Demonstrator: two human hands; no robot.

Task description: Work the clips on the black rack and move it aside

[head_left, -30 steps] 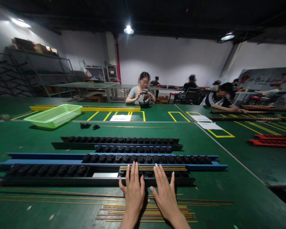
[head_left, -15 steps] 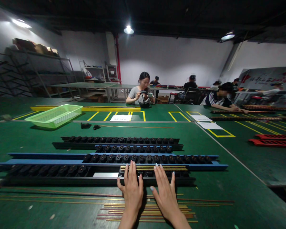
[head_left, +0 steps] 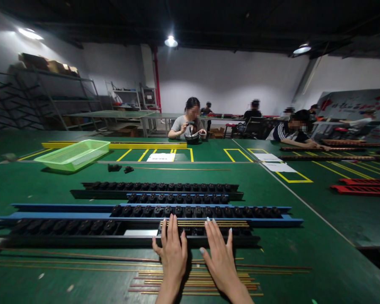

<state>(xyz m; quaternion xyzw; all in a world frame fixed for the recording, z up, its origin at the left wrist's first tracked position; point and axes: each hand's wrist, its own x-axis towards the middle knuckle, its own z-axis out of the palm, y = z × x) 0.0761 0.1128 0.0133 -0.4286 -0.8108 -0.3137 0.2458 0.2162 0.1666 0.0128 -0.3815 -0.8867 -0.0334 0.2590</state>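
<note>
Green table (head_left: pixel 281 249) (lit lamps (head_left: pixel 171 42) overhead)

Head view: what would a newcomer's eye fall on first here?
Probably the two bare hands, left and right, spread at bottom centre with fingertips at thin brass-coloured rods lying along the nearest black channel. Next, the rows of dark knobbly parts in black and blue channels across the middle. Then the bright lime-green basket, standing out on the darker green table at upper left.

Bright green basket (head_left: pixel 72 157), blue rails (head_left: pixel 63 215)
</note>
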